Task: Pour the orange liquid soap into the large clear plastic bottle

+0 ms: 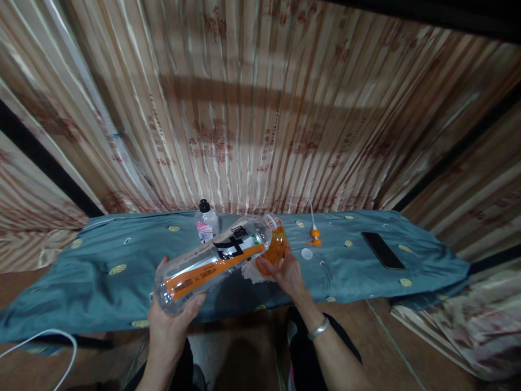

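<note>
Hands [173, 312] [287, 271] tip clear bottle [215, 260] against orange container [277, 247].

Clear glossy plastic bottle [215, 260]; matt teal cloth [101, 277]; shiny pleated curtain [252, 119]

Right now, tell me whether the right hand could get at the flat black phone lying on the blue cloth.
Probably not yet: the right hand grips an orange container, though bare cloth lies toward the phone.
</note>
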A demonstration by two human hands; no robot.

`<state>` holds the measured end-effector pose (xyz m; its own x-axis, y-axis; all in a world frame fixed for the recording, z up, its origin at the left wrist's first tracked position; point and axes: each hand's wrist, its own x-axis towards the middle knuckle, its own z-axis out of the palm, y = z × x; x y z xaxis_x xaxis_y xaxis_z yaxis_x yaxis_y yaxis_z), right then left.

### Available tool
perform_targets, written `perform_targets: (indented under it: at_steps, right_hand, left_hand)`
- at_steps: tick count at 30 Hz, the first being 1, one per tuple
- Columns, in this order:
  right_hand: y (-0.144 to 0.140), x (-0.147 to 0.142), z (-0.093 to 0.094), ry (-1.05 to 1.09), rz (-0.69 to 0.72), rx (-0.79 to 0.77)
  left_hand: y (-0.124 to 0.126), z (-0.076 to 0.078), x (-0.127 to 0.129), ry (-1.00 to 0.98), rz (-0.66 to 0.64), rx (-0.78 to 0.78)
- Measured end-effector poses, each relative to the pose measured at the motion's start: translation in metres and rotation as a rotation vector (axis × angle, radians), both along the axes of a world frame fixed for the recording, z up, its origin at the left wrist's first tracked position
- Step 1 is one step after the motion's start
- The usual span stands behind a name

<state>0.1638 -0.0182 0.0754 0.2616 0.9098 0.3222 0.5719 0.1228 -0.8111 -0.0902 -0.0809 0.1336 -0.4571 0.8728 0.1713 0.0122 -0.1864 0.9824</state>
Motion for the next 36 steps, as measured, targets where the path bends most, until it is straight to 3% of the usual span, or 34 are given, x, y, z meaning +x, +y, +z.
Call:
perform_targets:
  at_steps: [28, 36]
  right_hand:
    - [0.001, 0.001, -0.003, -0.036, -0.005, 0.023]
    - [0.001, 0.002, -0.001, -0.063, -0.005, 0.017]
  left_hand:
    - [0.008, -0.023, -0.002, -0.152, -0.077, 0.01]
    - [0.005, -0.017, 0.009, -0.202, -0.124, 0.024]
